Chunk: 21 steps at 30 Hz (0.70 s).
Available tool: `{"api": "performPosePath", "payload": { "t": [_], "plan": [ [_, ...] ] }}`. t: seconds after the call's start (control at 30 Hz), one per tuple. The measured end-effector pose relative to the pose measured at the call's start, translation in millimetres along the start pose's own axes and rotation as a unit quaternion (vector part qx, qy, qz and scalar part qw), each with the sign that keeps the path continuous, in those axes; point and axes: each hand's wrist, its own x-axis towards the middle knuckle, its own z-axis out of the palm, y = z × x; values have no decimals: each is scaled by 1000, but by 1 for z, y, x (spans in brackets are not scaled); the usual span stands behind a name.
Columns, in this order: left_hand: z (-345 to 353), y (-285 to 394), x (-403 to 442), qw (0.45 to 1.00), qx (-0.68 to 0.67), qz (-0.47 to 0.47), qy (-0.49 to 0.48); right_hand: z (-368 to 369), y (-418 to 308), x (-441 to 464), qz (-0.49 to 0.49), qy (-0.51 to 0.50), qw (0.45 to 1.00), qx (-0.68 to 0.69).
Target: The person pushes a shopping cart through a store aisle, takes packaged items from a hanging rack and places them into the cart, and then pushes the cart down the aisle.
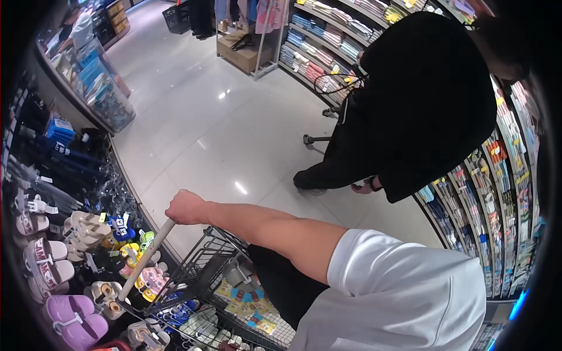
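My right arm, in a white short sleeve, stretches from the lower right toward the left. My right hand (188,208) is closed in a fist round the upper end of a pale bar (143,263), which looks like the handle of the shopping cart (196,266). Under my forearm, the dark wire cart holds a grey object (240,274) and several yellow-and-blue packs (252,304). Slippers hang close to the bar, among them a purple pair (76,319) and a pink pair (153,282). My left hand is out of view.
A person in black (415,111) bends beside the stocked shelves (497,193) at the right. Another person (82,26) is at the far upper left. A clothes rack (266,41) with a cardboard box stands at the back. Glossy tiled floor (205,134) lies between the displays.
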Motion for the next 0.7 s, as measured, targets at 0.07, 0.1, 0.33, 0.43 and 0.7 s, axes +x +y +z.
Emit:
{"api": "performPosePath", "payload": {
  "t": [0.07, 0.1, 0.33, 0.43, 0.7],
  "plan": [
    [7, -19, -6, 996, 73, 47, 20, -1, 1, -1, -3, 6, 1000, -1],
    [13, -30, -10, 989, 120, 77, 36, -1, 0, -2, -2, 6, 1000, 0],
    [41, -71, -24, 905, 331, 227, 138, -4, -1, -1, 11, -28, 999, -17],
    [3, -24, -21, 993, 102, 57, 11, -3, -4, 4, 10, -32, 999, -11],
    [-27, 18, -15, 926, -239, -260, -130, 1, 5, 12, -15, -22, 1000, -5]
  ]
}}
